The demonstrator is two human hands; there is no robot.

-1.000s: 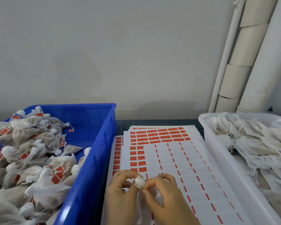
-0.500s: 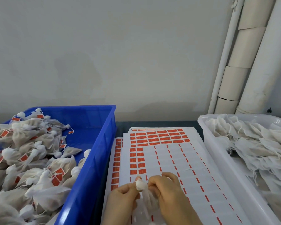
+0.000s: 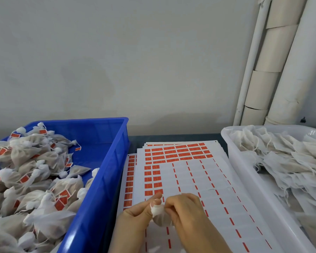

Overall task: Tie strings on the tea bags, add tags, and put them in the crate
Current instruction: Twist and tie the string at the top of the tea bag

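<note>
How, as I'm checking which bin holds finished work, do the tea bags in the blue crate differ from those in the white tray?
Crate bags in the blue crate are bunched and tied at the neck; tray bags in the white tray lie flat, untied. Crate bags carry red tags; tray bags show none. Crate bags look plump, tray bags limp. Both are whitish fabric pouches, piled loosely.

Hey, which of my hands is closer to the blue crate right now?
Left. The left hand is just right of the blue crate, pinching the tea bag; the right hand holds that bag from its other side, farther away.
</note>
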